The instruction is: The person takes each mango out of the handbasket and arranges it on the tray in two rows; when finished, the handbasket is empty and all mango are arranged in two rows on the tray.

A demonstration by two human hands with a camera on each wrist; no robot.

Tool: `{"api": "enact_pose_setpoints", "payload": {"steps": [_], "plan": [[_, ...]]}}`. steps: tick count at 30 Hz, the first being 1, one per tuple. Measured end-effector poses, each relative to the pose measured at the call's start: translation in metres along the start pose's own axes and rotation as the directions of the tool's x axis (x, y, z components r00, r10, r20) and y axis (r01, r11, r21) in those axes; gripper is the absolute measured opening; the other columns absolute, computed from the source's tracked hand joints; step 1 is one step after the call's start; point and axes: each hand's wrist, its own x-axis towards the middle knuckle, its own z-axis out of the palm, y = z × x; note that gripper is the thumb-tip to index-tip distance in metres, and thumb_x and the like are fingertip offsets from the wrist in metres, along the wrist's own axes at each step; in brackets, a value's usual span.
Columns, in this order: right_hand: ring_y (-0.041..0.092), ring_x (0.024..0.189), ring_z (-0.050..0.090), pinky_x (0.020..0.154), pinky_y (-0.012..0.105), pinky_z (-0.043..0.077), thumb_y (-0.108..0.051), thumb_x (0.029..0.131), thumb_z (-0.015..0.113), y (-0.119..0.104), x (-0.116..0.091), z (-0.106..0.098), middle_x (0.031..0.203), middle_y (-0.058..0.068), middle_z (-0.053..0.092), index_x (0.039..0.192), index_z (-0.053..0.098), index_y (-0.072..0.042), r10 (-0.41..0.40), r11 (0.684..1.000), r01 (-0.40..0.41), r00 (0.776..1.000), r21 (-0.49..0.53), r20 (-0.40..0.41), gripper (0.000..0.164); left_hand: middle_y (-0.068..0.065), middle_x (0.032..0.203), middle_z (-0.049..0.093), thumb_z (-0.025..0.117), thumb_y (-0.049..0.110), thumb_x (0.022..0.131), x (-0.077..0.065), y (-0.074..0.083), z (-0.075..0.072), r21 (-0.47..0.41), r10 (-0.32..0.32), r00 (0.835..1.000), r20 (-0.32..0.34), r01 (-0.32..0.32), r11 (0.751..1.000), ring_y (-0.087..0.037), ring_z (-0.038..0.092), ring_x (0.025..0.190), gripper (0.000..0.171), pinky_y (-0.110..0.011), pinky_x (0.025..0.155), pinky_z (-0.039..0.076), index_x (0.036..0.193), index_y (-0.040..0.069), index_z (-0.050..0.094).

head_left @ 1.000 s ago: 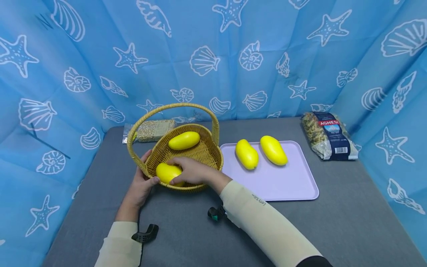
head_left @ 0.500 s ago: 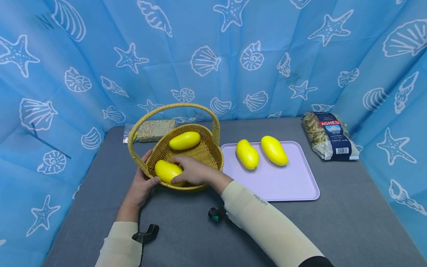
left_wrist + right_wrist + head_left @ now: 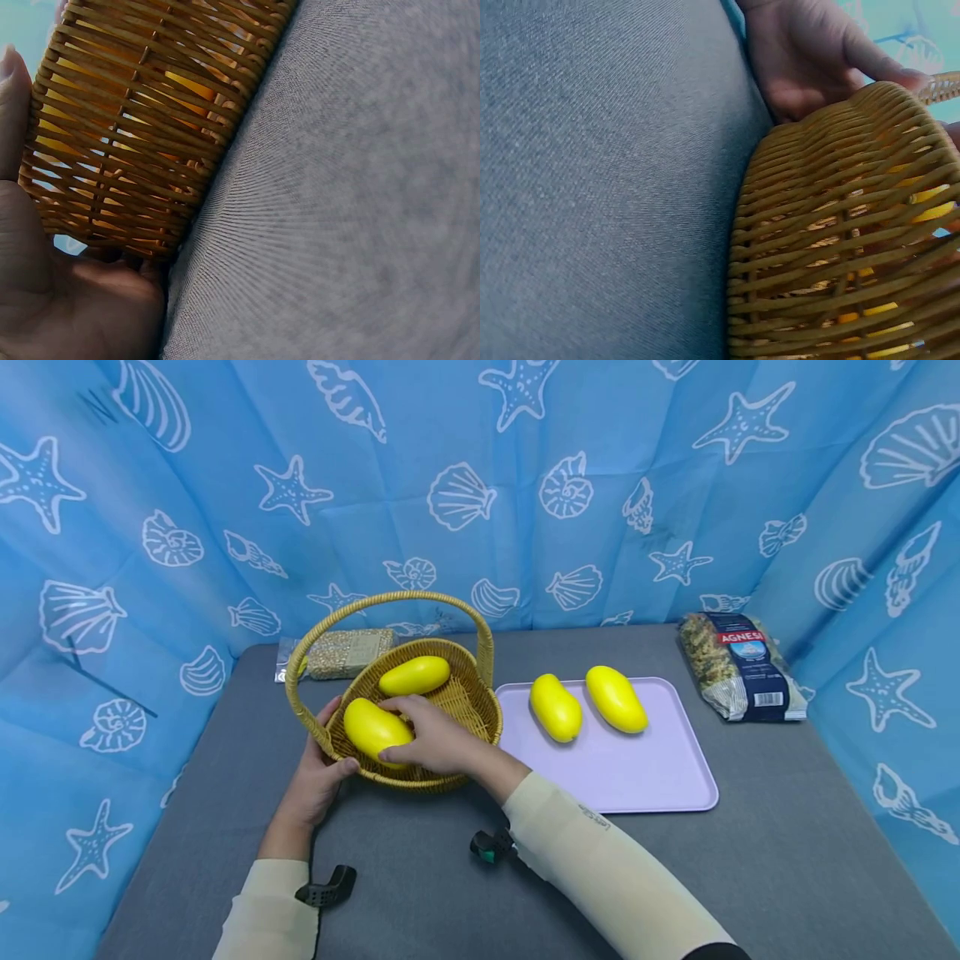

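Blue fabric [image 3: 480, 493] printed with white shells and starfish is hanging behind and beside a table [image 3: 750, 860] covered in dark grey cloth. Nearest the work, a smooth, yellow, mango-shaped fruit [image 3: 371, 727] is resting in the grasp of the person's right hand [image 3: 431, 739], whose thumb and fingers are gripping its right end. This held piece is occupying the near left part of a golden-brown woven wicker basket [image 3: 467, 700] with a tall arched handle; whether it is touching the weave cannot be told. Along the basket's left side, the person's left hand [image 3: 318, 781] is holding the wall, its thumb lying by the rim and its fingers reaching round the outside. A 2nd yellow fruit [image 3: 415, 677] is lying inside, against the far side, and both wrist views are showing yellow through gaps in the weave.

Just right of the basket, a pale lavender rectangular tray [image 3: 622, 777] is bearing 2 more yellow fruits [image 3: 555, 707], side by side near its far edge. Behind the basket, a clear packet of pale grains [image 3: 348, 653] is lying partly hidden by the handle. At the far right, a dark blue and clear plastic bag [image 3: 742, 668] is displaying a red AGNESI label. Cream sleeves [image 3: 603, 852] are covering both forearms.
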Motion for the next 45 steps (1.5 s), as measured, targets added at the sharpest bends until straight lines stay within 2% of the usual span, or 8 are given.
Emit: {"api": "enact_pose_setpoints", "payload": {"steps": [8,16,23,27,36,45], "plan": [[0.022,0.134,0.055,0.107,0.041,0.048,-0.031,0.100,0.082,-0.005,-0.020,-0.010,0.160,0.008,0.051,0.163,0.049,-0.010,-0.025,0.999,0.026,0.998,0.019,-0.050,0.075,-0.009,0.165,0.036,0.074,0.000,0.104,0.000,0.002,0.002,-0.004,-0.017,1.000,-0.010,0.017,1.000,-0.023,0.049,0.138,0.093,-0.030,0.104,0.051,0.176,0.020,0.017],[0.024,0.133,0.056,0.106,0.051,0.052,-0.029,0.100,0.082,-0.009,-0.046,-0.018,0.158,0.007,0.052,0.163,0.049,-0.010,-0.053,0.995,0.059,0.996,0.086,-0.073,0.074,-0.013,0.167,0.033,0.073,-0.003,0.103,0.000,0.001,0.002,-0.014,-0.024,1.000,-0.017,0.023,1.000,-0.022,0.052,0.137,0.094,-0.030,0.104,0.052,0.176,0.020,0.018],[0.025,0.132,0.055,0.095,0.037,0.057,-0.025,0.100,0.083,-0.011,-0.067,-0.023,0.159,0.004,0.051,0.163,0.049,-0.014,-0.053,0.985,0.069,0.993,0.157,-0.105,0.072,-0.025,0.171,0.025,0.075,-0.004,0.102,0.000,-0.001,0.000,-0.036,-0.011,1.000,-0.012,0.010,0.999,-0.028,0.050,0.141,0.096,-0.032,0.105,0.052,0.176,0.018,0.018],[0.023,0.130,0.056,0.095,0.037,0.057,-0.021,0.100,0.083,-0.010,-0.078,-0.025,0.158,0.002,0.050,0.163,0.049,-0.014,-0.065,0.979,0.085,0.991,0.185,-0.116,0.072,-0.027,0.171,0.024,0.075,-0.005,0.102,0.000,-0.001,0.000,-0.040,0.000,1.000,-0.009,-0.001,0.999,-0.034,0.048,0.142,0.096,-0.032,0.104,0.052,0.176,0.017,0.017],[0.024,0.131,0.056,0.096,0.044,0.058,-0.018,0.099,0.084,-0.008,-0.101,-0.031,0.154,0.004,0.053,0.162,0.050,-0.011,-0.104,0.977,0.131,0.982,0.169,-0.159,0.072,-0.027,0.170,0.025,0.075,-0.005,0.101,0.001,0.000,-0.001,-0.045,0.009,1.000,-0.007,-0.009,0.999,-0.034,0.048,0.142,0.097,-0.032,0.104,0.052,0.176,0.017,0.018],[0.025,0.126,0.057,0.098,0.045,0.056,-0.017,0.098,0.085,0.002,-0.123,-0.036,0.152,0.006,0.054,0.162,0.050,-0.009,-0.051,0.983,0.083,0.980,0.161,-0.190,0.073,-0.027,0.170,0.025,0.075,-0.004,0.102,0.000,0.000,0.001,-0.052,0.009,1.000,-0.008,-0.009,0.999,-0.031,0.049,0.140,0.096,-0.030,0.102,0.052,0.176,0.018,0.018]]}}
